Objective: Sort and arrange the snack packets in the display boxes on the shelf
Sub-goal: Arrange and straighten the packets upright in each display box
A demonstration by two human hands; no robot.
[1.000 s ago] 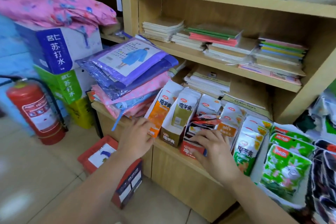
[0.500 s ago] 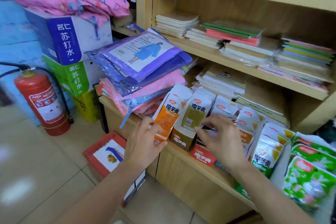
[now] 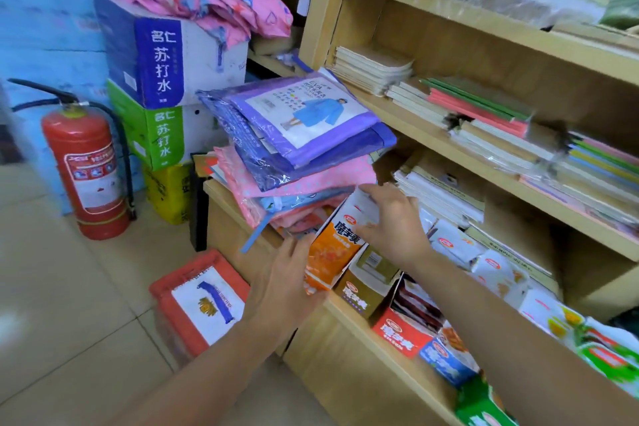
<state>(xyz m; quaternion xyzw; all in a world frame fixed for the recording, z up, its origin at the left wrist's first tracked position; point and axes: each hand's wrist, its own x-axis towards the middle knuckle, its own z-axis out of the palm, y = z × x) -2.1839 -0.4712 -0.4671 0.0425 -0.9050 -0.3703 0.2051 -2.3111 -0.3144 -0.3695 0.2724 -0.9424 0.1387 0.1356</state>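
An orange and white display box (image 3: 333,249) stands tilted at the left end of the low wooden shelf (image 3: 349,353). My left hand (image 3: 283,284) grips its lower left side. My right hand (image 3: 390,221) holds its white top flap. Right of it stand an olive display box (image 3: 363,290) and a red display box (image 3: 403,332) with dark red packets inside. A blue box (image 3: 446,360) follows. White snack packets (image 3: 491,263) lie further right, partly behind my right forearm.
A stack of purple and pink packaged raincoats (image 3: 297,135) lies just left of the boxes. Notebooks (image 3: 477,111) fill the upper shelves. On the floor stand a red fire extinguisher (image 3: 86,169), stacked soda-water cartons (image 3: 162,79) and a red crate (image 3: 204,304).
My right hand has moved left from the red box to the orange box's top flap. My left hand stays on the orange box. The camera has moved closer and swung left.
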